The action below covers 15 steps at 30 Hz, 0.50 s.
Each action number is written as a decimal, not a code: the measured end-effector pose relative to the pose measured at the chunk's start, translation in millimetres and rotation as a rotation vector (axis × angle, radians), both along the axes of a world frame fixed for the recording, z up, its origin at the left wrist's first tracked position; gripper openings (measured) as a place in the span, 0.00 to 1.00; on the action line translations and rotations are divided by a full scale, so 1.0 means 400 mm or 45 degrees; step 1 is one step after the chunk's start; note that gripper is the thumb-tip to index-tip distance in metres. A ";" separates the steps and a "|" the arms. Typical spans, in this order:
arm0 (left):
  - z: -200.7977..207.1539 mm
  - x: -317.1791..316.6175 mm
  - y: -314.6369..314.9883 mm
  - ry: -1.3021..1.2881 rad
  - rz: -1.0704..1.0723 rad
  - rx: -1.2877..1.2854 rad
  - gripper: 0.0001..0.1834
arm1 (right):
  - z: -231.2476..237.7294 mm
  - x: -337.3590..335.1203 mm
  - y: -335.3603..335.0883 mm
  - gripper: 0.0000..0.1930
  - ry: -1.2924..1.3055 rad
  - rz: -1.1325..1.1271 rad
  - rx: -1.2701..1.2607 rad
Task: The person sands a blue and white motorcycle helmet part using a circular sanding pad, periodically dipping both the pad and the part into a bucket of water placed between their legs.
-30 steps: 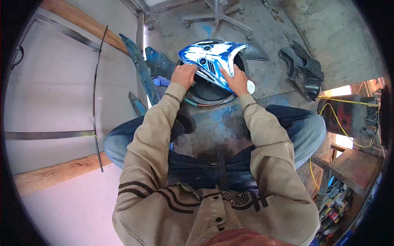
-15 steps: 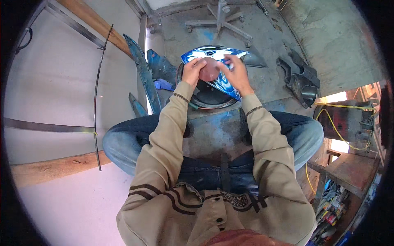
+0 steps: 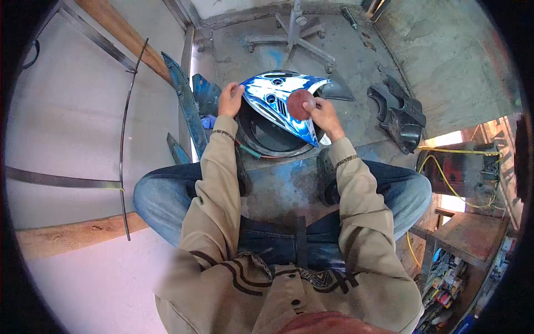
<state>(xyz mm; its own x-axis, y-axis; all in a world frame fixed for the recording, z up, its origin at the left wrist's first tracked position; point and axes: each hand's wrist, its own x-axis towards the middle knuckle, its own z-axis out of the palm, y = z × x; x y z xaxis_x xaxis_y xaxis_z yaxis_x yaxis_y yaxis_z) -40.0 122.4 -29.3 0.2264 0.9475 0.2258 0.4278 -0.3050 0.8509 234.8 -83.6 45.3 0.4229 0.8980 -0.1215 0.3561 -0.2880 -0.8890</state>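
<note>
A blue and white glossy panel (image 3: 258, 88), shaped like a motorcycle fairing piece with two round holes, rests tilted on a round black tub or tyre-like ring (image 3: 264, 139). My left hand (image 3: 230, 101) has its fingers closed on the panel's left corner. Between the thumb and fingers of my right hand (image 3: 327, 118) is a round reddish-brown sanding disc (image 3: 298, 104). The disc lies over the right part of the panel and hides some of it. Whether it presses on the surface I cannot tell.
Worn blue panels (image 3: 186, 100) lean at the left wall, with a purple-blue item (image 3: 208, 121) beside them. A black moulded plastic part (image 3: 401, 114) lies to the right. Beyond the panel stands a wheeled chair base (image 3: 293, 38). A yellow cable (image 3: 442, 175) hangs near a wooden shelf (image 3: 473, 234).
My left hand has let go of the disc and moved left to the panel's corner. My right hand now holds the disc alone, farther right. The panel has turned slightly and shows more of its face.
</note>
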 end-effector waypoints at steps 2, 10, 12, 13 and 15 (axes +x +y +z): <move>-0.016 -0.021 0.006 -0.239 0.019 -0.209 0.21 | -0.020 -0.048 0.008 0.24 0.254 -0.081 0.122; 0.019 -0.048 -0.022 -0.350 0.060 -0.311 0.24 | -0.115 -0.091 0.045 0.26 -0.077 -0.364 0.271; 0.041 -0.056 -0.027 -0.369 0.107 -0.422 0.26 | -0.104 -0.071 0.040 0.26 -0.098 -0.337 0.299; 0.051 -0.068 -0.024 -0.393 0.118 -0.448 0.25 | -0.095 -0.061 0.039 0.26 -0.115 -0.304 0.330; 0.067 -0.088 -0.020 -0.415 0.124 -0.473 0.24 | -0.081 -0.031 0.045 0.25 -0.002 -0.250 0.342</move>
